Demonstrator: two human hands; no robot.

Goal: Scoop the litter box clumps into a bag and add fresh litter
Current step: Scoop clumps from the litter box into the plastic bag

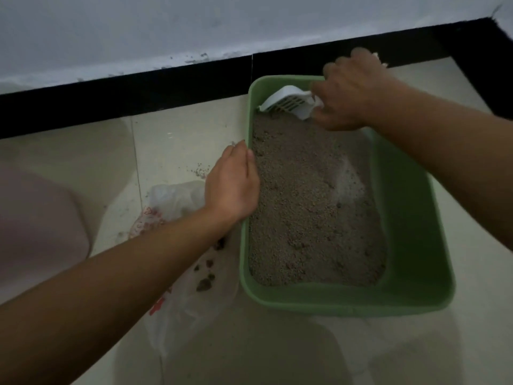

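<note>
A green litter box point(410, 245) sits on the tiled floor, tilted, with grey-brown litter point(305, 207) heaped toward its left side and bare bottom showing at the right. My right hand point(352, 95) is shut on the handle of a white slotted scoop point(288, 102), whose blade rests at the far end of the litter. My left hand point(233, 184) grips the box's left rim. A clear plastic bag point(177, 201) with red print lies on the floor left of the box, with several dark clumps point(205, 282) in it.
A black baseboard point(125, 95) and a pale wall run along the far side, close behind the box. A few litter grains point(198, 171) are scattered on the tiles. A pinkish rounded shape point(36, 223) fills the left edge.
</note>
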